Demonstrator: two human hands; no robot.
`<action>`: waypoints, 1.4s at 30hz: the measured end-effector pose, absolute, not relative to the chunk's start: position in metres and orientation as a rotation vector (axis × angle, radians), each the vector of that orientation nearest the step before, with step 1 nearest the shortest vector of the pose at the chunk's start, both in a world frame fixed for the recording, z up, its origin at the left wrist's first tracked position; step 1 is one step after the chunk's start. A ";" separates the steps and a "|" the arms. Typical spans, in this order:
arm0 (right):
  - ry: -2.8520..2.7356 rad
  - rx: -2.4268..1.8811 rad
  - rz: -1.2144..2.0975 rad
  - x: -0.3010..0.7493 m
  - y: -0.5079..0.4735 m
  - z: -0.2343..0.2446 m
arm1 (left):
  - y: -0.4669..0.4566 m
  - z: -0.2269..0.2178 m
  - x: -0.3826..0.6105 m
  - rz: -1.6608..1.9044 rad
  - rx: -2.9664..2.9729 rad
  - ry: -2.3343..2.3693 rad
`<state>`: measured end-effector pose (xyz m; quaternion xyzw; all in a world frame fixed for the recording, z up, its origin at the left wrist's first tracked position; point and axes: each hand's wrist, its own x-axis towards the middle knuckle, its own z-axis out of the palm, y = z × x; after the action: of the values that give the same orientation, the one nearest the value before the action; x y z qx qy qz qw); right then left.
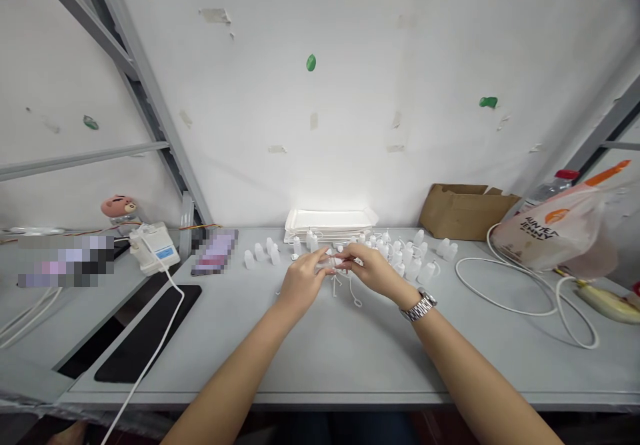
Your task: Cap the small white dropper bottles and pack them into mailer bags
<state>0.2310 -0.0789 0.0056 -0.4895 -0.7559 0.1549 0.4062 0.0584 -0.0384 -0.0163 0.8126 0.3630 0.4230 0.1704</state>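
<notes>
My left hand (pixel 303 281) and my right hand (pixel 367 265) meet above the grey table, their fingertips pinching a small white plastic bottle (pixel 330 263), which is mostly hidden by my fingers. Thin white plastic loops (pixel 345 288) dangle just below my hands. Several small translucent white plastic bottles (pixel 413 268) stand in a loose cluster behind and to the right of my right hand. More of the same bottles (pixel 260 252) stand in a row to the left. A silver wristwatch (pixel 419 305) circles my right wrist.
A stack of white paper trays (pixel 330 218) stands against the white wall, beside a brown cardboard box (pixel 465 211). A printed plastic bag (pixel 550 228) and coiled white cable (pixel 505 298) lie right. A white device (pixel 155 248), black mat (pixel 150 331) and blurred phone (pixel 215 251) lie left.
</notes>
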 end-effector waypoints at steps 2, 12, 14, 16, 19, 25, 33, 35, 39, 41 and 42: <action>-1.989 -1.212 0.293 0.230 -0.080 0.003 | -0.037 -0.018 0.056 1.188 2.411 0.989; -1.828 -1.263 0.454 0.226 -0.075 -0.005 | -0.035 -0.023 0.055 1.257 2.413 0.944; -1.838 -1.267 0.484 0.227 -0.074 -0.004 | -0.035 -0.023 0.056 1.271 2.425 0.929; -1.867 -1.308 0.443 0.226 -0.074 -0.005 | -0.036 -0.023 0.057 1.263 2.446 0.936; -1.902 -1.407 0.299 0.224 -0.073 -0.007 | -0.036 -0.022 0.058 1.274 2.464 0.962; -1.856 -1.401 0.315 0.226 -0.076 0.001 | -0.037 -0.020 0.061 1.267 2.334 0.987; -1.819 -1.353 0.392 0.222 -0.077 0.000 | -0.039 -0.024 0.062 1.316 2.315 1.006; -1.794 -1.402 0.352 0.217 -0.075 -0.006 | -0.037 -0.028 0.063 1.410 2.438 0.949; -1.739 -1.482 0.337 0.211 -0.074 -0.010 | -0.038 -0.031 0.065 1.465 2.520 0.896; -1.714 -1.482 0.366 0.213 -0.074 -0.007 | -0.040 -0.029 0.066 1.428 2.410 0.954; -1.691 -1.471 0.385 0.216 -0.074 -0.006 | -0.040 -0.027 0.067 1.405 2.318 0.991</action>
<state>0.2155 -0.0737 -0.0055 -0.5871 -0.6747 0.1538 0.4201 0.0671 -0.0405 -0.0270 0.7965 0.3405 0.4830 0.1276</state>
